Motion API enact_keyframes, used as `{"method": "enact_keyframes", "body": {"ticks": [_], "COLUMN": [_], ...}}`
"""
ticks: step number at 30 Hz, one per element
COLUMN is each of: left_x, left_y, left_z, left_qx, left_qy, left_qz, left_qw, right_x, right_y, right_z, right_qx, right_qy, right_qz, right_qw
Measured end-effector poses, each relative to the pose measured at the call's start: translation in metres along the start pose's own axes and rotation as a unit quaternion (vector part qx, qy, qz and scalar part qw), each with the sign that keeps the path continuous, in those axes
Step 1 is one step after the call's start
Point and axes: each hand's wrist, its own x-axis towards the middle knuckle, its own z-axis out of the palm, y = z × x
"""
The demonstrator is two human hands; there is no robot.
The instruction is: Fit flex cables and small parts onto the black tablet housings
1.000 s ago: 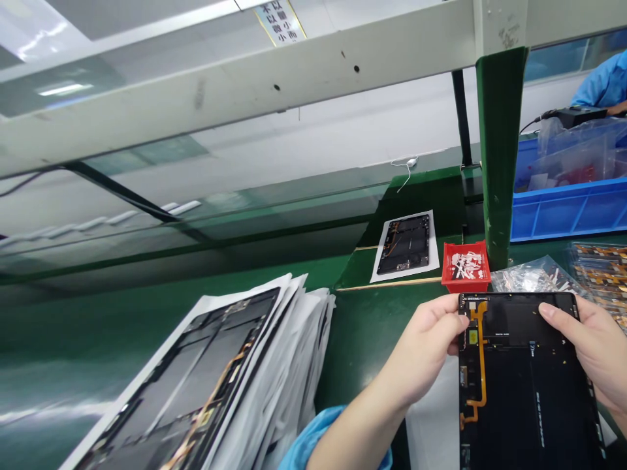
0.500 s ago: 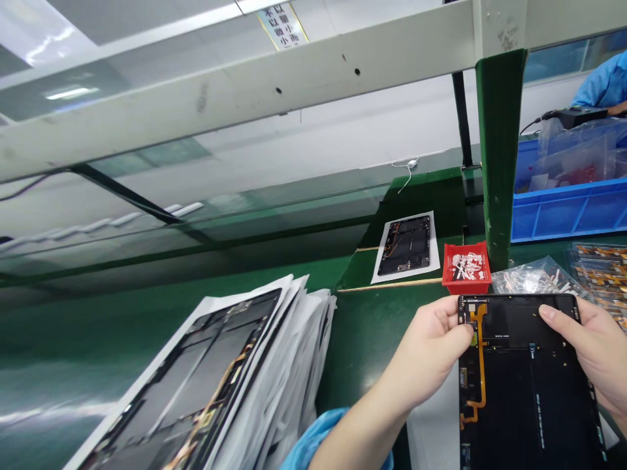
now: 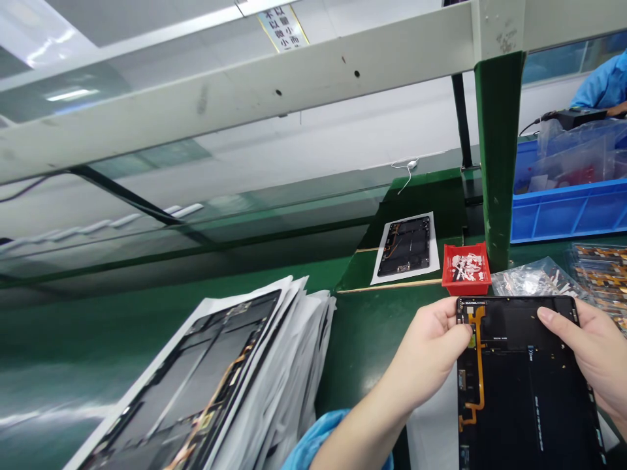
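Observation:
Between my two hands is an opened tablet, its black inside facing up and an orange flex cable running down its left side. My left hand grips the upper left edge, the thumb pressing near the top of that cable. At the upper right corner my right hand holds on, its thumb lying flat on the black surface and its fingers hidden behind. White sheet shows under the tablet's lower left side. The tablet's bottom end runs out of view.
To the left rises a stack of tablet housings interleaved with white sheets. Farther back, another opened tablet lies on white paper. A red bin of small white parts, plastic bags, flex-cable trays and a blue crate stand right, near a co-worker's sleeve.
The tablet and both hands have shifted very slightly down and left in view. Both grips look the same.

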Motion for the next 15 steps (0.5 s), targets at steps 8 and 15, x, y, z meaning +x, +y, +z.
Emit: {"method": "enact_keyframes", "body": {"ticks": [8, 15], "left_x": [0.0014, 0.0015], "left_y": [-0.0049, -0.0020], "left_z": [-0.0072, -0.0029], "left_qx": [0.012, 0.027], "left_qy": [0.022, 0.027], "left_qz": [-0.031, -0.022], "left_qw": [0.999, 0.999], "right_x": [-0.0006, 0.0006], "right_y": [0.0012, 0.0044], "right_z": [0.0048, 0.0031], "right_qx": [-0.012, -0.023], "right_qy": [0.035, 0.032], "right_qz": [-0.013, -0.017], "right_qw": [0.999, 0.999]}}
